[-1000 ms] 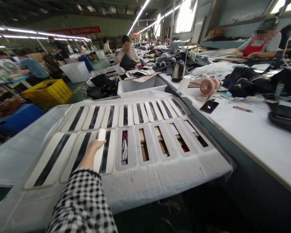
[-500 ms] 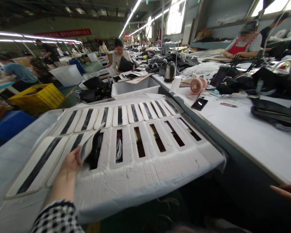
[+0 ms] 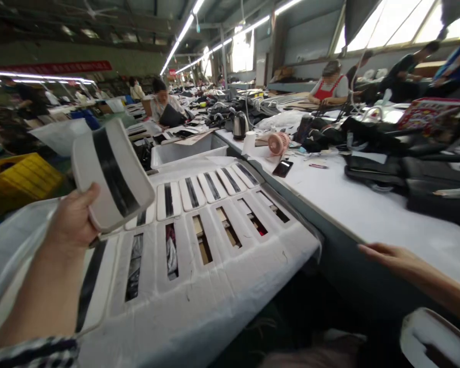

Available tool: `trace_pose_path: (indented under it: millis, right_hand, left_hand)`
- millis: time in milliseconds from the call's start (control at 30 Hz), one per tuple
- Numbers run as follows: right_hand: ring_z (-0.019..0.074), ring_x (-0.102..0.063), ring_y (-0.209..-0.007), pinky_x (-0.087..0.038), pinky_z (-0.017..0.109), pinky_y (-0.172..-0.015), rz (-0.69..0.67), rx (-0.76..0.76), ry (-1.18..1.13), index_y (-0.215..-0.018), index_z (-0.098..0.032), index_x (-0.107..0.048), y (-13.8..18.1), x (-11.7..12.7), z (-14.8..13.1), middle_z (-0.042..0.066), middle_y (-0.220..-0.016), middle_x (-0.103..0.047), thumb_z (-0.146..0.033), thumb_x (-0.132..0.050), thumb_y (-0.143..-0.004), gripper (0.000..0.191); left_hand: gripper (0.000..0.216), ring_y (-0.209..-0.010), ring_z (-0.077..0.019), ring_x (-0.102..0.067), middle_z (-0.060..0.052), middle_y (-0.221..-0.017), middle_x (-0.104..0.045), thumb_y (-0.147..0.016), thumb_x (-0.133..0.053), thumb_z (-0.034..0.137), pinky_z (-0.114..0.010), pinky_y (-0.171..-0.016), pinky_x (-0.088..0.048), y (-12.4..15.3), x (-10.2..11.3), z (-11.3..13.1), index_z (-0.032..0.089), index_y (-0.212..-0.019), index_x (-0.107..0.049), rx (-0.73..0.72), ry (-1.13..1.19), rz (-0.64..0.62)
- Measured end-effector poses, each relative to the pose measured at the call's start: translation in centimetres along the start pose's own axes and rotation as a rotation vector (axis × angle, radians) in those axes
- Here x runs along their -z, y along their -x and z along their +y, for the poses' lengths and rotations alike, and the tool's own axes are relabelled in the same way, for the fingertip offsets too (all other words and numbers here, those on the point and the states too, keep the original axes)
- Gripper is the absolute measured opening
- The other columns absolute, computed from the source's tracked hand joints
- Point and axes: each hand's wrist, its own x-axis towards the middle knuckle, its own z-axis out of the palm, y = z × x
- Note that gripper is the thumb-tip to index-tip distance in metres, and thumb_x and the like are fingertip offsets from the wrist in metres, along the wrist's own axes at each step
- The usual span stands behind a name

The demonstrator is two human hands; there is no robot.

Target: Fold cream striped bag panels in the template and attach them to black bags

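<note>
Honestly, a light edge pinch suits the striped panel (image 3: 113,171) gripped in left hand (image 3: 74,217) over the slotted board (image 3: 233,276), right hand (image 3: 394,258) uncurled beside it.

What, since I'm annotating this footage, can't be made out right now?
In the head view:
Left hand: most fingers, behind the held panel.
Upper panel row: left end, covered by that panel and hand.
Red banner: lettering too small and blurred.
White item, lower right: cut off by the picture's corner.

Striped panel (image 3: 114,174) partly hides left fingers (image 3: 91,194); view's edge crops yellow crate (image 3: 30,183).
</note>
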Motion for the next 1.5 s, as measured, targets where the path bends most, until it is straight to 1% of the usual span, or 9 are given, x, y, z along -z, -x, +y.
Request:
trace_pose_path:
  millis: [133, 267, 500, 633, 833, 967, 1100, 1267, 1500]
  right_hand:
    - [0.0233, -0.062, -0.109, -0.045, 0.034, -0.088, -0.322, -0.015, -0.696, -0.115, -0.014, -0.068, 2.5, 1.2, -9.1, 0.015, -0.118, -0.066, -0.058, -0.050, -0.090, 0.054]
    - [0.0240, -0.064, -0.104, -0.051, 0.035, -0.084, -0.404, -0.022, -1.041, -0.118, -0.021, -0.064, 5.1, 2.2, -14.6, 0.011, -0.121, -0.065, -0.061, -0.067, -0.081, 0.054]
    - [0.0207, -0.069, -0.075, -0.055, 0.033, -0.073, -0.131, -0.131, -1.419, -0.101, -0.016, -0.070, 9.7, 6.9, -10.0, 0.007, -0.087, -0.074, -0.036, -0.083, -0.070, 0.039]
    - [0.0194, -0.070, -0.073, -0.056, 0.030, -0.072, -0.140, -0.103, -1.578, -0.101, -0.013, -0.071, 12.8, 8.8, -6.4, 0.009, -0.087, -0.074, -0.027, -0.081, -0.074, 0.032]
    - [0.0146, -0.067, -0.061, -0.054, 0.021, -0.058, -0.050, 0.050, -1.769, -0.093, -0.010, -0.072, 15.9, 7.2, -3.5, 0.007, -0.076, -0.072, -0.026, -0.083, -0.070, 0.030]
    - [0.0172, -0.069, -0.068, -0.057, 0.025, -0.064, 0.015, 0.020, -1.736, -0.097, -0.011, -0.072, 17.2, 7.8, -1.3, 0.009, -0.081, -0.073, -0.027, -0.082, -0.072, 0.031]
    - [0.0216, -0.072, -0.077, -0.058, 0.030, -0.071, 0.013, -0.067, -1.529, -0.105, -0.011, -0.071, 18.9, 11.5, 0.4, 0.013, -0.092, -0.074, -0.025, -0.082, -0.071, 0.038]
    - [0.0208, -0.072, -0.079, -0.059, 0.030, -0.073, -0.054, -0.134, -1.264, -0.109, -0.016, -0.071, 21.0, 18.1, 2.5, 0.010, -0.096, -0.075, -0.020, -0.080, -0.072, 0.038]
    - [0.0247, -0.073, -0.085, -0.061, 0.033, -0.077, -0.168, -0.282, -0.958, -0.117, -0.020, -0.070, 23.7, 25.4, 5.8, 0.008, -0.099, -0.075, -0.022, -0.078, -0.076, 0.042]
  left_hand:
    - [0.042, -0.091, -0.0228, -0.070, 0.007, -0.090, -0.075, -0.077, -0.076, 0.037, -0.034, -0.073, -0.065, 7.7, -11.9, 0.4, 0.026, -0.116, -0.065, 0.008, 0.057, -0.304]
    - [0.055, -0.071, -0.0224, -0.071, -0.004, -0.088, -0.076, -0.070, -0.081, 0.044, -0.029, -0.058, -0.061, 18.2, -22.2, -1.2, 0.015, -0.114, -0.064, 0.163, 0.132, -0.700]
    - [0.041, -0.082, -0.0240, -0.072, -0.007, -0.097, -0.075, -0.078, -0.074, 0.038, -0.032, -0.071, -0.061, 31.2, -32.2, -3.2, 0.019, -0.114, -0.067, 0.594, 0.415, -1.207]
    - [0.034, -0.078, -0.0225, -0.072, -0.006, -0.090, -0.076, -0.075, -0.077, 0.037, -0.031, -0.072, -0.060, 36.9, -34.7, -3.6, 0.019, -0.102, -0.071, 0.992, 0.657, -1.357]
    - [0.038, -0.071, -0.0148, -0.068, -0.004, -0.081, -0.075, -0.067, -0.084, 0.043, -0.023, -0.069, -0.054, 44.0, -35.4, -4.5, 0.014, -0.090, -0.075, 1.447, 0.890, -1.558]
    - [0.036, -0.076, -0.0189, -0.069, -0.007, -0.089, -0.075, -0.078, -0.075, 0.038, -0.028, -0.073, -0.052, 45.0, -35.8, -5.2, 0.015, -0.106, -0.071, 1.310, 0.833, -1.570]
    - [0.041, -0.086, -0.0243, -0.070, -0.012, -0.101, -0.074, -0.077, -0.076, 0.039, -0.034, -0.079, -0.053, 44.5, -36.6, -5.7, 0.015, -0.110, -0.068, 1.124, 0.701, -1.708]
    - [0.107, -0.116, -0.0370, -0.058, -0.016, -0.131, -0.060, -0.050, -0.069, 0.082, -0.047, -0.097, -0.046, 43.8, -37.8, -5.3, 0.021, -0.137, -0.051, 0.997, 0.854, -2.005]
    - [0.081, -0.109, -0.0280, -0.062, -0.013, -0.130, -0.059, -0.072, -0.067, 0.069, -0.042, -0.091, -0.053, 39.8, -39.5, -3.6, 0.025, -0.136, -0.047, 0.715, 0.776, -1.785]
